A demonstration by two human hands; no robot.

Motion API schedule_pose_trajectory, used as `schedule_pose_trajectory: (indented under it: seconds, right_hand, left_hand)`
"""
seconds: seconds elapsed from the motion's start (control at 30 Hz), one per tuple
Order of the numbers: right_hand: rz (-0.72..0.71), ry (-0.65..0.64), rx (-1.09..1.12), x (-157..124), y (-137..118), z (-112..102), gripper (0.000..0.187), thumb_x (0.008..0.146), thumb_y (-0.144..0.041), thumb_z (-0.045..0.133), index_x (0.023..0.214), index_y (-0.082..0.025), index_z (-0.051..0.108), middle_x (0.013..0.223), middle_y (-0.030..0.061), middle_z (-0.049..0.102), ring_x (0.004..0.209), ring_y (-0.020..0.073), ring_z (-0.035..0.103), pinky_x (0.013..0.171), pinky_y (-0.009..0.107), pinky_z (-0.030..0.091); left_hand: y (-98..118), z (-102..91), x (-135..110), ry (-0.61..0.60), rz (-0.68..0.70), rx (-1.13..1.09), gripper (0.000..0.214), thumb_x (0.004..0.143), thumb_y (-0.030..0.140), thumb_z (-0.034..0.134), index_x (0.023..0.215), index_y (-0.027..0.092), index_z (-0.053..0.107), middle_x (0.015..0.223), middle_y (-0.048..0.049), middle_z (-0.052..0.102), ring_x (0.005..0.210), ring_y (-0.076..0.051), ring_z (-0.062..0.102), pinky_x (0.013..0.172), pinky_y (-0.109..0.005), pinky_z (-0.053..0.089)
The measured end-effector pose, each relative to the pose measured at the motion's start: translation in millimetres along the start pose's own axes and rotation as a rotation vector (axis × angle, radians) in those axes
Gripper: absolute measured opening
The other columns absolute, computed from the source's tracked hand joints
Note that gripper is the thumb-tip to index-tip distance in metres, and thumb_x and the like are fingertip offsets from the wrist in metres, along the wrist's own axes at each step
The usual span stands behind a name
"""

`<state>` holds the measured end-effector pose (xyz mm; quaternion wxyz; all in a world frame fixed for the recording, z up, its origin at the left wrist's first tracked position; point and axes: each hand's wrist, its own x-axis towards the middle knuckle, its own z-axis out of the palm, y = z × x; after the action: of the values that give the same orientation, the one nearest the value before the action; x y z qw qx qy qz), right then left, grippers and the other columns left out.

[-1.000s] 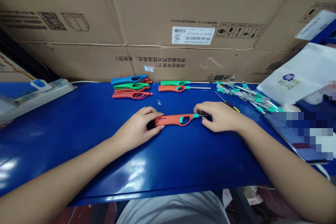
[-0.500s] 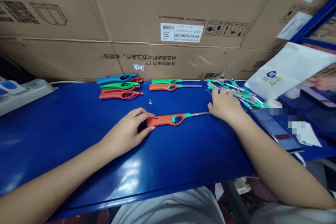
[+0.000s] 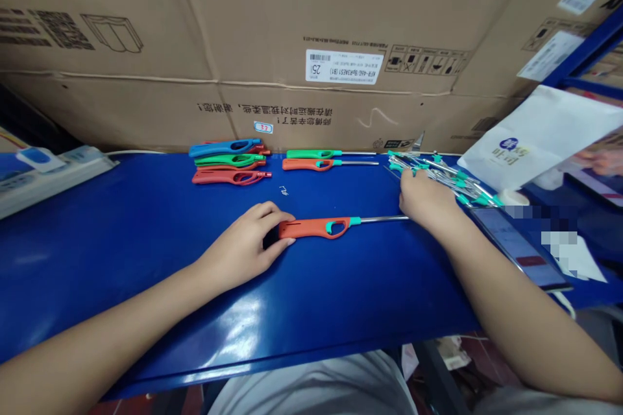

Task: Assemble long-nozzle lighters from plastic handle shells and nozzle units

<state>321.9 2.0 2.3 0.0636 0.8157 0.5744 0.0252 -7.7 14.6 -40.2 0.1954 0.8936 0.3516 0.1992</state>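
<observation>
My left hand (image 3: 253, 237) grips the butt end of an orange utility lighter (image 3: 311, 228), with thumb and fingers closed round it. The lighter has a teal trigger and a long metal tube that points right, its tip beside my right hand (image 3: 428, 198). That hand is curled at the near left edge of a pile of loose metal tubes with teal trigger pieces (image 3: 460, 178). Its fingertips are mostly hidden, so I cannot make out what they hold. Behind lie a green lighter (image 3: 311, 154) and an orange lighter (image 3: 307, 164), both with tubes fitted.
A stack of blue, green and red lighter bodies without tubes (image 3: 228, 160) lies at the back left. A power strip (image 3: 53, 175) sits farther left. A phone (image 3: 516, 246) and a white paper bag (image 3: 535, 136) are at the right. A large cardboard box (image 3: 253, 45) stands behind.
The view has shifted slightly, so everything sits a little farther right. My right hand's fingers look more drawn in at the pile. My left hand keeps its grip on the orange lighter.
</observation>
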Motion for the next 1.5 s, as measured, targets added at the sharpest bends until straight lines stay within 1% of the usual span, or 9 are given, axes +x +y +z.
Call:
schedule_pose_trajectory:
  seconds: [0.13, 0.23, 0.33, 0.43, 0.57, 0.7, 0.8, 1.1, 1.5]
  right_hand:
    - [-0.121, 0.208, 0.12, -3.0, -1.5, -2.9, 0.039, 0.098, -0.019, 0.041, 0.131, -0.007, 0.057, 0.13, 0.0299, 0.057, 0.114, 0.0421, 0.065, 0.088, 0.053, 0.054]
    - [-0.33, 0.362, 0.612, -2.7, -9.6, 3.4, 0.03, 0.094, -0.022, 0.053, 0.12, -0.013, 0.066, 0.12, 0.0195, 0.067, 0.11, 0.0327, 0.068, 0.094, 0.047, 0.055]
    - [-0.366, 0.319, 1.144, -3.6, -24.9, 9.9, 0.023, 0.085, -0.034, 0.071, 0.102, -0.019, 0.071, 0.095, 0.0086, 0.074, 0.077, 0.0224, 0.07, 0.071, 0.039, 0.06]
    - [-0.332, 0.236, 1.449, -1.2, -41.7, 9.7, 0.03, 0.075, -0.041, 0.082, 0.093, -0.019, 0.072, 0.07, 0.0007, 0.067, 0.057, 0.0144, 0.059, 0.054, 0.03, 0.053]
    - [-0.328, 0.204, 1.681, 13.6, -63.8, 2.1, 0.036, 0.067, -0.043, 0.087, 0.086, -0.02, 0.069, 0.074, 0.0, 0.066, 0.052, 0.0095, 0.051, 0.046, 0.027, 0.047]
    - [-0.371, 0.27, 1.698, 28.2, -92.3, -7.4, 0.04, 0.076, -0.055, 0.078, 0.089, -0.022, 0.059, 0.086, 0.0032, 0.071, 0.058, 0.0112, 0.058, 0.047, 0.025, 0.052]
    - [-0.512, 0.298, 1.63, 31.6, -116.0, -13.6, 0.04, 0.082, -0.057, 0.074, 0.091, -0.024, 0.054, 0.086, 0.0018, 0.071, 0.057, 0.0118, 0.061, 0.047, 0.026, 0.054]
    - [-0.823, 0.354, 1.316, 28.2, -152.6, -10.2, 0.023, 0.096, -0.047, 0.061, 0.093, -0.026, 0.051, 0.077, -0.0014, 0.068, 0.05, 0.0132, 0.059, 0.053, 0.03, 0.051]
    - [-0.796, 0.343, 1.148, 33.3, -158.1, -2.1, 0.03, 0.096, -0.055, 0.057, 0.097, -0.026, 0.051, 0.079, 0.0001, 0.066, 0.059, 0.0151, 0.06, 0.061, 0.031, 0.052]
  left_hand:
    - [2.8, 1.7, -0.7, -0.013, -0.002, -0.017, 0.031, 0.097, 0.034, 0.059, 0.123, 0.019, 0.066, 0.112, -0.0095, 0.063, 0.103, -0.026, 0.063, 0.091, -0.043, 0.054]
    - [3.6, 4.0, -1.0, -0.013, 0.006, -0.042, 0.031, 0.097, 0.035, 0.061, 0.124, 0.019, 0.066, 0.112, -0.0095, 0.062, 0.103, -0.026, 0.062, 0.092, -0.043, 0.054]
    - [4.0, 6.3, -2.0, -0.012, 0.015, -0.066, 0.031, 0.096, 0.035, 0.065, 0.124, 0.02, 0.066, 0.113, -0.0091, 0.063, 0.104, -0.025, 0.062, 0.094, -0.043, 0.054]
    - [4.5, 7.5, -3.4, -0.017, 0.016, -0.074, 0.032, 0.095, 0.035, 0.067, 0.123, 0.021, 0.066, 0.114, -0.0089, 0.063, 0.105, -0.026, 0.061, 0.096, -0.044, 0.053]
    - [6.1, 7.5, -4.7, -0.011, 0.023, -0.067, 0.032, 0.095, 0.035, 0.067, 0.124, 0.021, 0.066, 0.115, -0.0092, 0.064, 0.107, -0.026, 0.061, 0.099, -0.045, 0.051]
    - [8.0, 6.8, -5.4, -0.01, 0.031, -0.059, 0.033, 0.093, 0.031, 0.067, 0.123, 0.02, 0.066, 0.115, -0.0092, 0.065, 0.107, -0.026, 0.062, 0.101, -0.046, 0.05]
    - [8.8, 6.2, -5.8, -0.012, 0.041, -0.047, 0.034, 0.09, 0.027, 0.068, 0.122, 0.02, 0.066, 0.113, -0.0084, 0.065, 0.105, -0.026, 0.061, 0.101, -0.045, 0.049]
    - [6.6, 7.8, -8.3, 0.002, 0.065, -0.021, 0.034, 0.09, 0.027, 0.064, 0.124, 0.02, 0.066, 0.113, -0.0081, 0.065, 0.103, -0.026, 0.06, 0.096, -0.043, 0.05]
    - [7.2, 8.3, -8.6, -0.013, 0.063, -0.008, 0.032, 0.091, 0.027, 0.063, 0.122, 0.018, 0.067, 0.11, -0.0076, 0.064, 0.103, -0.026, 0.059, 0.095, -0.042, 0.049]
